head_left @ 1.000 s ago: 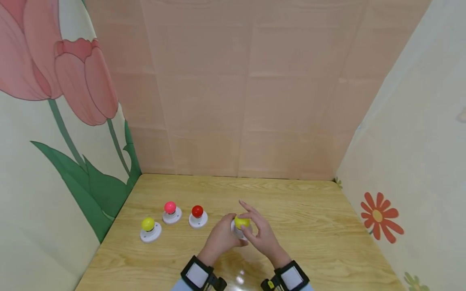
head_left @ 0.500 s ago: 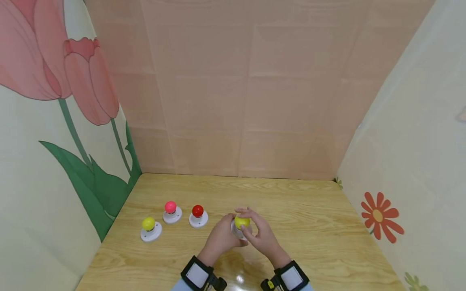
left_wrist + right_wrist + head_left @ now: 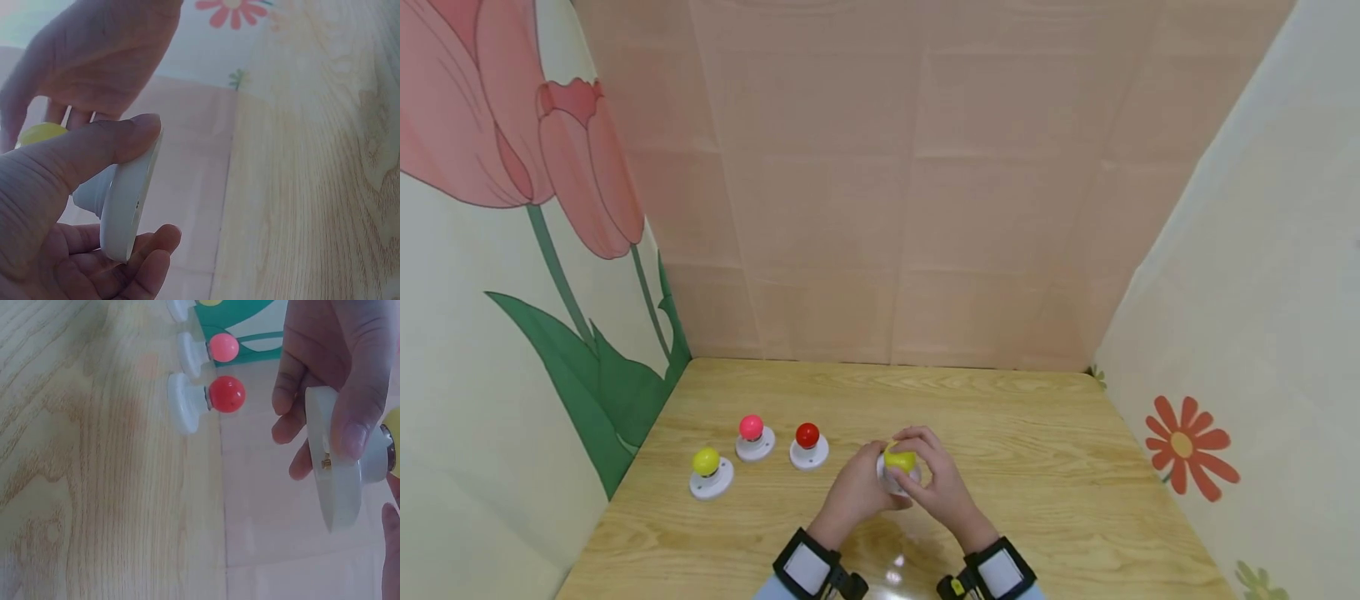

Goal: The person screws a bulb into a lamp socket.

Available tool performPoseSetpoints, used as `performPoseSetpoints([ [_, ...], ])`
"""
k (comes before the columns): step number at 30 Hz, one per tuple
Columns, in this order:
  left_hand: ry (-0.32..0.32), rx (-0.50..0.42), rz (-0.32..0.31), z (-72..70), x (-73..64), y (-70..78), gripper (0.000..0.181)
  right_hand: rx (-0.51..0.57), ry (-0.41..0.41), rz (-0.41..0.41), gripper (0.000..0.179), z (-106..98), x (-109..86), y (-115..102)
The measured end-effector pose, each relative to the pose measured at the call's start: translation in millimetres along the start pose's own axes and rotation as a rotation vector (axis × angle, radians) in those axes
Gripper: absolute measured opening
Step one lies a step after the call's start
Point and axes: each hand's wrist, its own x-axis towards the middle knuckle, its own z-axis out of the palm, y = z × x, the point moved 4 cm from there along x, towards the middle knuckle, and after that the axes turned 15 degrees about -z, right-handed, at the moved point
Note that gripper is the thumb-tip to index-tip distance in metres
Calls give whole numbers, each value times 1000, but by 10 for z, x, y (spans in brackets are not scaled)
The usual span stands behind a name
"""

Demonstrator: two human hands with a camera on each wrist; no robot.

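Observation:
My left hand [image 3: 857, 485] grips a round white lamp holder [image 3: 124, 209], its thumb over one side of the base and its fingers under the other. In the right wrist view the base is tilted on edge, with a brass screw showing on its underside. A yellow bulb [image 3: 899, 460] sits in the socket, a strip of its metal cap showing at the neck. My right hand [image 3: 946, 487] has thumb and fingers curled round this bulb from the right. In the left wrist view most of the bulb is hidden behind the left thumb.
Left of the hands on the wooden table [image 3: 1037, 500] stand three more white holders with bulbs: a red bulb [image 3: 807, 435], a pink bulb [image 3: 751, 427] and another yellow bulb [image 3: 705, 461]. Cloth-covered walls close in the back and both sides.
The right hand's raised fingers have come down and curled round the yellow bulb. The left hand and the lamp holder have stayed almost in place; the standing bulbs are unmoved.

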Motion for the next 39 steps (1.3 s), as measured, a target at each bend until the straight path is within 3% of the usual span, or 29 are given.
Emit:
performPoseSetpoints([
  [8, 20, -24, -1, -1, 4, -13, 80, 13, 26, -119, 29, -15, -11, 22],
  [18, -4, -42, -37, 11, 6, -17, 82, 128, -16, -60, 26, 10, -20, 46],
  [23, -5, -43, -31, 22, 16, -21, 78, 97, 4, -66, 26, 5, -7, 26],
  [34, 20, -5, 12, 28, 1, -16, 76, 20, -3, 26, 26, -1, 13, -5],
  [39, 18, -20, -5, 20, 8, -20, 80, 19, -1, -1, 24, 0, -5, 2],
])
